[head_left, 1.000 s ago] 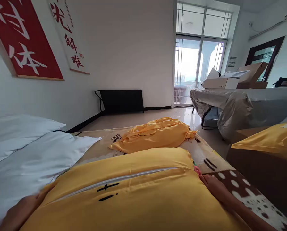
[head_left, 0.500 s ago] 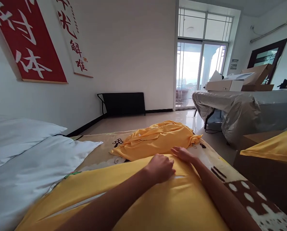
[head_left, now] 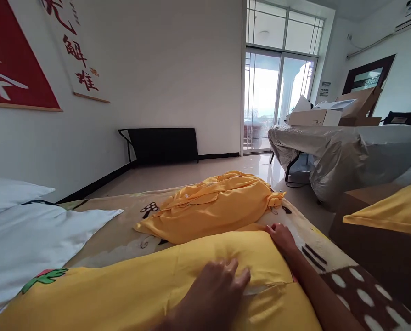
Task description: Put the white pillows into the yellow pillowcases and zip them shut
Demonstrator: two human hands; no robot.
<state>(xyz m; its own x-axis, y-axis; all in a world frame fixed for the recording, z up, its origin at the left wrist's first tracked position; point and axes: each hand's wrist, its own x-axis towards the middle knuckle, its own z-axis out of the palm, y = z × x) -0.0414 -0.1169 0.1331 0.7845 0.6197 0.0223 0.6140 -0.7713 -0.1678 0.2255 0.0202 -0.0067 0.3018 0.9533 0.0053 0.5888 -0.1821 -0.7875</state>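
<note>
A plump pillow in a yellow pillowcase (head_left: 129, 280) lies right in front of me. A slit in the case shows a bit of white filling (head_left: 256, 290), and a green and red print marks its left end. My left hand (head_left: 219, 285) rests on top near the slit, fingers bent and apart, dimpling the fabric. At the pillow's far right corner, my right hand (head_left: 281, 234) is closed on the edge of the pillowcase; its fingertips are partly hidden. Just beyond lies a crumpled orange-yellow cloth (head_left: 215, 202).
Patterned blanket (head_left: 112, 232) lies beneath everything. White pillows (head_left: 60, 230) are at the left. To the right, a brown box (head_left: 367, 220) has yellow fabric (head_left: 394, 207) on it. A plastic-covered table (head_left: 332, 142) with open cartons (head_left: 315, 117) stands farther back.
My left hand has moved down and nearer me across the pillow, its fingers loosening. My right hand has shifted right to the far corner. The view has turned slightly right.
</note>
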